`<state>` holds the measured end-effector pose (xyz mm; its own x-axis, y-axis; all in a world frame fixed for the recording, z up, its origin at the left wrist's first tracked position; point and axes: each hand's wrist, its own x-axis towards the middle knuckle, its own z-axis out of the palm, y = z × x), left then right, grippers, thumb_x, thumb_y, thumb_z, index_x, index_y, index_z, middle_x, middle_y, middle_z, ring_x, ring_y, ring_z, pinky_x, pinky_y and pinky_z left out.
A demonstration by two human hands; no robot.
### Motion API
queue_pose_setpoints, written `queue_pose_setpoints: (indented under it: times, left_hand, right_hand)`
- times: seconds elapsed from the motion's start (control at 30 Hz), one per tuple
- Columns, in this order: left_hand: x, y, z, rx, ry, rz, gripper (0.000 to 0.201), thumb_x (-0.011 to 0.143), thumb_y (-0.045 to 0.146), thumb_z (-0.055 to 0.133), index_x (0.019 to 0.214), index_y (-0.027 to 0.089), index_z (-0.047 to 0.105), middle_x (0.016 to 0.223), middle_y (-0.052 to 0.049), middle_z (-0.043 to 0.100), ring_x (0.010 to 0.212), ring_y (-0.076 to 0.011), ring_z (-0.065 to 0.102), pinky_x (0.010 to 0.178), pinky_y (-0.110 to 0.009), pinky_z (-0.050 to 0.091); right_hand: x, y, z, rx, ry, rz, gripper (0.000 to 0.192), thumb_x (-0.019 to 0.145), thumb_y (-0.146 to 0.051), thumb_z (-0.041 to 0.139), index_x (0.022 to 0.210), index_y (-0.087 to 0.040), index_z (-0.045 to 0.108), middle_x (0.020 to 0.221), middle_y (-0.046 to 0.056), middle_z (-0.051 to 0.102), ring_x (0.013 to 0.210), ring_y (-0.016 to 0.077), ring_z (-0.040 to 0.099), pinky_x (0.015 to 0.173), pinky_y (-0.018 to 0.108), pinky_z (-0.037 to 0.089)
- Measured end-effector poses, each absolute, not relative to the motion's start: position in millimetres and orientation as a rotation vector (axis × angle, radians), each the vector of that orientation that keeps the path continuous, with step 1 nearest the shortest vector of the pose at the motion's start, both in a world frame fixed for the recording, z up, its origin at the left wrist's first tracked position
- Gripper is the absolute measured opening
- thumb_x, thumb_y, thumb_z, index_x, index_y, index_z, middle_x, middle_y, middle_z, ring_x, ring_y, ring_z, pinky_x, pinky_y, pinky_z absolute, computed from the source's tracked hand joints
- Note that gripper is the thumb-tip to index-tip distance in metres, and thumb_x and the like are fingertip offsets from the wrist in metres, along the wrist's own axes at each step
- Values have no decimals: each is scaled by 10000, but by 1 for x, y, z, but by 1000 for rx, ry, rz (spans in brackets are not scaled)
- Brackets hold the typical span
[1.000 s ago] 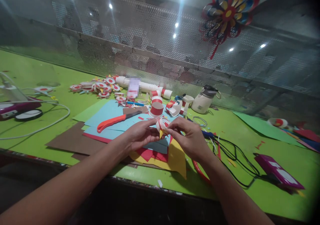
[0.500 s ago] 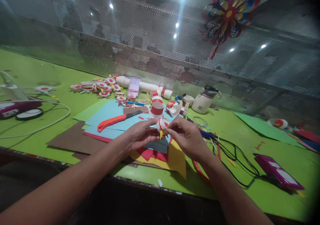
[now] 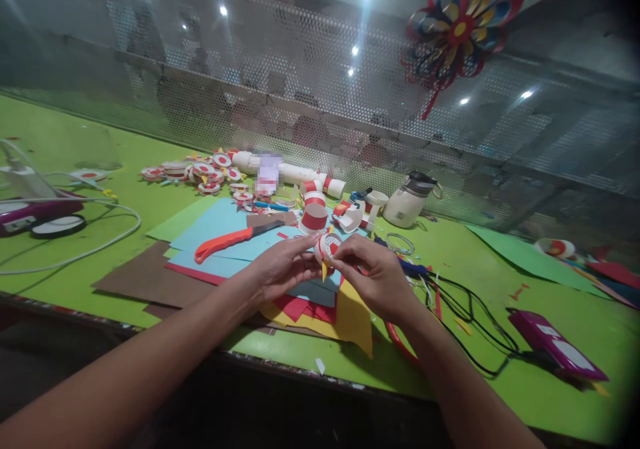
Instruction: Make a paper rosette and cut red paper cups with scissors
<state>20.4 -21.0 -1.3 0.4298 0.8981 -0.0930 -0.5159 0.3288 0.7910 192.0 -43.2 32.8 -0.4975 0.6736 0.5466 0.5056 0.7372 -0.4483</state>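
Both hands meet over the middle of the green table [image 3: 500, 282]. My left hand [image 3: 280, 270] and my right hand [image 3: 373, 276] pinch a small white-and-red paper ring piece [image 3: 327, 246] with a yellow tip hanging under it. They hold it above a stack of coloured paper sheets [image 3: 220, 239], blue, brown, red and yellow. An orange-handled knife [image 3: 233, 239] lies on the blue sheet to the left of my left hand.
Several finished red-and-white paper rings [image 3: 200, 170] lie at the back, with white tubes [image 3: 295, 172], paper cones [image 3: 313, 217] and a white glue pot [image 3: 407, 202]. Black cables [image 3: 470, 316] lead to a purple tool [image 3: 555, 342] at right. A wire-mesh screen [image 3: 300, 89] stands behind the table; a paper flower [image 3: 457, 29] hangs on it.
The paper piece has turned slightly between my fingers and my right hand has shifted a little downward; everything else stays where it was.
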Motion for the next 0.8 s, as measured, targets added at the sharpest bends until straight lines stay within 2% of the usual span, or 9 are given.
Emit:
queue_pose_setpoints:
  times: [0.27,0.37,0.5,0.63,0.8]
  left_hand:
    - [22,-22,-2,927,445,1037,238,820,339,595,970,163,653,862,-51,623,746,-124,547,649,-241,440]
    - [24,-23,-3,941,401,1070,245,833,324,574,1013,170,639,883,-59,627,765,-141,546,688,-276,452]
    - [24,-26,0,971,401,1085,275,862,372,514,971,155,643,899,-73,642,774,-146,548,695,-278,451]
    - [22,-29,3,1022,530,1094,278,804,355,608,1035,202,625,937,-42,651,817,-141,565,717,-260,451]
    - [22,-28,2,1119,657,1119,419,740,325,681,1132,208,587,978,-39,654,868,-164,580,772,-283,454]
  right_hand:
    - [193,-44,31,-787,-2335,102,143,870,-97,480,769,-170,551,754,33,531,675,143,484,600,267,395]
    - [192,-44,26,-762,-2391,-25,185,886,-81,427,773,-158,552,760,54,526,694,159,471,618,281,401]
    - [192,-44,22,-758,-2434,-154,215,900,-77,392,786,-147,561,786,76,530,717,173,455,634,294,408]
    - [189,-45,21,-743,-2474,-206,223,920,-97,380,809,-136,569,848,103,569,771,185,476,677,310,427]
    - [187,-47,20,-756,-2498,-276,245,936,-122,369,821,-124,585,879,116,587,801,190,485,710,321,436]
